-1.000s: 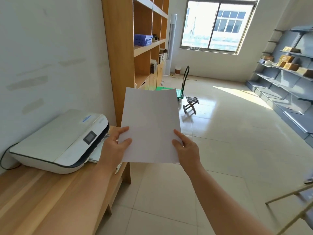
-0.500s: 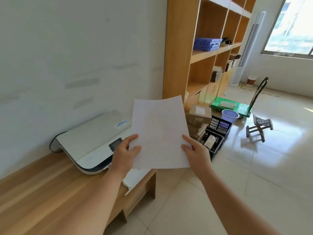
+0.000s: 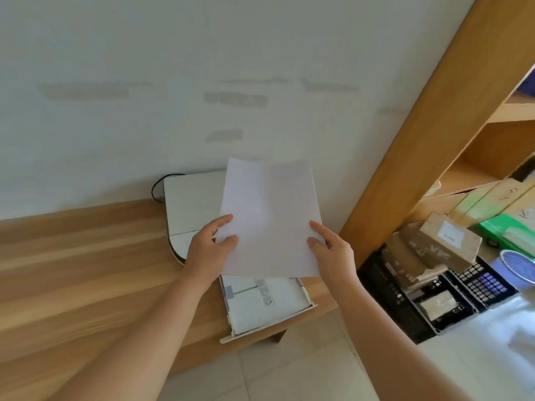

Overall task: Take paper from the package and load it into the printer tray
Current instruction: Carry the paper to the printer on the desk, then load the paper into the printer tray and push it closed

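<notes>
I hold a thin stack of white paper (image 3: 270,215) upright in front of me. My left hand (image 3: 209,250) grips its lower left edge and my right hand (image 3: 333,253) grips its lower right edge. Behind the paper sits the white printer (image 3: 188,206) on the wooden bench (image 3: 81,256), against the wall. The printer's paper tray (image 3: 269,305) is pulled out below the sheets and juts past the bench's front edge. The paper hides most of the printer's front. No package is in view.
A tall wooden shelf unit (image 3: 428,125) stands to the right of the bench. On the floor beside it are black crates (image 3: 434,302) with cardboard boxes (image 3: 443,244), a green cart (image 3: 509,230) and a blue basket (image 3: 518,267). A black cable (image 3: 156,186) loops behind the printer.
My view has swung left and down toward the printer. Both hands have carried the paper over the printer, and the pulled-out tray now shows below it.
</notes>
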The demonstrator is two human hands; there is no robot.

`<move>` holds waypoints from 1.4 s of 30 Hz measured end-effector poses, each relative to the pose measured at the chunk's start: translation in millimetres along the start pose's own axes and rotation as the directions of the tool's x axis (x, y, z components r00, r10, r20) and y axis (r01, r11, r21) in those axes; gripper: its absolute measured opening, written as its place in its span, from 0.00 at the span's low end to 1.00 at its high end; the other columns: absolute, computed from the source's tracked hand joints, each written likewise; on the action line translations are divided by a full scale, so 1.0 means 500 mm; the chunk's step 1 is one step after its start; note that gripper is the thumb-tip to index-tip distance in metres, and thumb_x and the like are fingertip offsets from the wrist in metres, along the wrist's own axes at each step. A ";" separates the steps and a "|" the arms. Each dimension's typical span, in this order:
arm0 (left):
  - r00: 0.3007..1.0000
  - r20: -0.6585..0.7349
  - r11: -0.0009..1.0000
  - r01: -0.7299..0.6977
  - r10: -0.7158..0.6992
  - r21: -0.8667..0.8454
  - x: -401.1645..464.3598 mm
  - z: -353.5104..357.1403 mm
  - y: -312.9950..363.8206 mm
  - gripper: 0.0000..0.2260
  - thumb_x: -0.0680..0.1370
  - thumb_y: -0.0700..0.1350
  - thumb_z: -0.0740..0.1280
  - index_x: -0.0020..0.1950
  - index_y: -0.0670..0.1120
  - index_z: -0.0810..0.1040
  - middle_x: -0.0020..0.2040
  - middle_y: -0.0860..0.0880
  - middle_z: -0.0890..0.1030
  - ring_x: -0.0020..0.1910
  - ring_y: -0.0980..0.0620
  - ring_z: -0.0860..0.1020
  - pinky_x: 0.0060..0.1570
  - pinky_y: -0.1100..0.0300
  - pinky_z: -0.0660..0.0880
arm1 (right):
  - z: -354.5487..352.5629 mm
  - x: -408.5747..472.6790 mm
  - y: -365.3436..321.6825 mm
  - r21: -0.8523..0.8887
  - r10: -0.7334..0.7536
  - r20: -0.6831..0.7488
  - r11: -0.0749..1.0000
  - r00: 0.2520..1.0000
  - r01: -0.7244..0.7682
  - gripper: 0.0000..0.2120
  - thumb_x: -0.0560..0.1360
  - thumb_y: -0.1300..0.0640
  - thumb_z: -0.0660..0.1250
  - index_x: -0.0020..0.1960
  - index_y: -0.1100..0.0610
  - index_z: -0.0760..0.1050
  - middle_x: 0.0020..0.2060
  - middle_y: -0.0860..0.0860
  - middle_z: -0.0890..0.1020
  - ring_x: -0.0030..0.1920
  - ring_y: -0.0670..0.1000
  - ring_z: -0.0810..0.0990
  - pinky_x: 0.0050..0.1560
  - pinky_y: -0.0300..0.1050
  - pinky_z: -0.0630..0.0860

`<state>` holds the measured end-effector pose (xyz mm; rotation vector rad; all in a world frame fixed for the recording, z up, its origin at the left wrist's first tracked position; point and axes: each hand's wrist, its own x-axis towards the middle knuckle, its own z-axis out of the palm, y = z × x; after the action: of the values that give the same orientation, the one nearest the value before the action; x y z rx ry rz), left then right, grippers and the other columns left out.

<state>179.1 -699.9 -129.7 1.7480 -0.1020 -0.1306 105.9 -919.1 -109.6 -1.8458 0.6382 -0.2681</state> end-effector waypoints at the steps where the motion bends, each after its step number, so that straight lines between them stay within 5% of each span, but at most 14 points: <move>1: 1.000 -0.012 1.000 0.012 -0.012 0.003 0.008 0.006 -0.004 0.18 0.76 0.42 0.68 0.64 0.56 0.75 0.64 0.57 0.73 0.65 0.59 0.67 0.63 0.61 0.65 | 0.002 0.018 0.004 -0.010 0.003 0.016 1.000 1.000 -0.003 0.16 0.80 0.56 0.63 0.66 0.45 0.73 0.47 0.38 0.77 0.42 0.45 0.78 0.43 0.43 0.81; 4: 0.995 -0.058 0.997 0.075 -0.077 -0.034 0.022 0.018 -0.022 0.18 0.76 0.41 0.68 0.64 0.56 0.75 0.63 0.56 0.74 0.65 0.57 0.70 0.62 0.60 0.69 | 0.009 0.061 0.019 -0.042 0.024 0.097 0.999 0.995 -0.020 0.17 0.80 0.57 0.63 0.67 0.46 0.73 0.44 0.35 0.74 0.41 0.43 0.77 0.37 0.34 0.77; 6: 0.991 -0.086 0.995 0.100 -0.102 -0.022 0.020 0.025 -0.027 0.19 0.76 0.41 0.68 0.65 0.55 0.74 0.62 0.58 0.73 0.61 0.62 0.71 0.55 0.68 0.68 | 0.013 0.084 0.029 -0.050 0.034 0.148 0.998 0.988 -0.027 0.17 0.79 0.57 0.63 0.67 0.47 0.73 0.47 0.37 0.74 0.43 0.43 0.76 0.36 0.32 0.73; 10: 0.974 -0.164 0.987 0.158 -0.157 -0.006 0.018 0.050 -0.043 0.19 0.76 0.41 0.68 0.65 0.55 0.74 0.64 0.57 0.72 0.60 0.63 0.68 0.56 0.66 0.65 | 0.016 0.134 0.051 -0.050 0.033 0.241 0.999 0.970 -0.021 0.17 0.78 0.57 0.64 0.65 0.45 0.74 0.55 0.45 0.76 0.46 0.41 0.75 0.39 0.33 0.71; 13: 0.953 -0.210 0.976 0.213 -0.219 -0.052 0.008 0.078 -0.052 0.19 0.76 0.40 0.68 0.65 0.55 0.75 0.62 0.54 0.76 0.53 0.61 0.76 0.47 0.67 0.73 | 0.011 0.170 0.074 -0.033 0.030 0.317 0.999 0.948 -0.021 0.17 0.78 0.56 0.65 0.66 0.46 0.74 0.59 0.48 0.76 0.50 0.43 0.76 0.42 0.36 0.74; 17: 0.914 -0.276 0.955 0.279 -0.297 -0.104 -0.016 0.123 -0.061 0.19 0.75 0.40 0.69 0.62 0.57 0.76 0.61 0.52 0.79 0.54 0.54 0.79 0.50 0.59 0.77 | -0.011 0.207 0.098 -0.057 0.053 0.417 0.998 0.908 -0.032 0.18 0.77 0.58 0.65 0.66 0.48 0.75 0.57 0.46 0.78 0.47 0.41 0.76 0.39 0.33 0.72; 22: 0.870 -0.348 0.937 0.327 -0.349 -0.124 -0.055 0.172 -0.062 0.19 0.75 0.39 0.68 0.63 0.54 0.75 0.59 0.53 0.79 0.52 0.55 0.80 0.46 0.63 0.75 | -0.031 0.229 0.128 -0.080 0.057 0.528 0.997 0.847 -0.017 0.18 0.78 0.60 0.64 0.67 0.51 0.74 0.57 0.47 0.78 0.46 0.42 0.77 0.40 0.34 0.72; 28: 0.846 -0.388 0.929 0.357 -0.366 -0.099 -0.098 0.197 -0.064 0.19 0.74 0.40 0.69 0.62 0.56 0.76 0.61 0.52 0.78 0.56 0.52 0.79 0.59 0.51 0.75 | -0.059 0.220 0.138 -0.069 0.063 0.561 0.997 0.826 -0.029 0.18 0.78 0.59 0.64 0.67 0.50 0.74 0.48 0.42 0.78 0.46 0.46 0.78 0.44 0.41 0.76; 35: 0.854 -0.363 0.928 0.346 -0.372 -0.138 -0.125 0.209 -0.075 0.19 0.74 0.38 0.69 0.63 0.52 0.76 0.58 0.50 0.79 0.53 0.53 0.80 0.49 0.60 0.76 | -0.093 0.181 0.151 -0.112 0.106 0.529 0.992 0.842 -0.055 0.17 0.77 0.57 0.64 0.66 0.48 0.75 0.54 0.48 0.79 0.51 0.51 0.79 0.49 0.43 0.77; 38: 0.852 -0.342 0.918 0.375 -0.397 -0.132 -0.155 0.207 -0.096 0.18 0.75 0.39 0.68 0.64 0.52 0.76 0.58 0.51 0.79 0.51 0.56 0.79 0.43 0.64 0.74 | -0.096 0.150 0.171 -0.168 0.149 0.518 0.983 0.842 -0.071 0.16 0.78 0.57 0.63 0.65 0.48 0.75 0.54 0.49 0.78 0.49 0.50 0.78 0.42 0.41 0.76; 42: 0.848 -0.315 0.905 0.404 -0.425 -0.132 -0.194 0.196 -0.136 0.18 0.74 0.39 0.68 0.63 0.51 0.77 0.60 0.51 0.79 0.55 0.54 0.79 0.48 0.63 0.74 | -0.089 0.106 0.214 -0.224 0.193 0.497 0.970 0.846 -0.090 0.16 0.78 0.57 0.62 0.65 0.50 0.75 0.49 0.46 0.77 0.46 0.49 0.78 0.43 0.44 0.79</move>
<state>68.6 -769.4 -211.2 1.6838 0.5336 -0.1446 96.8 -1009.7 -198.3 -1.9308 0.4268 0.3982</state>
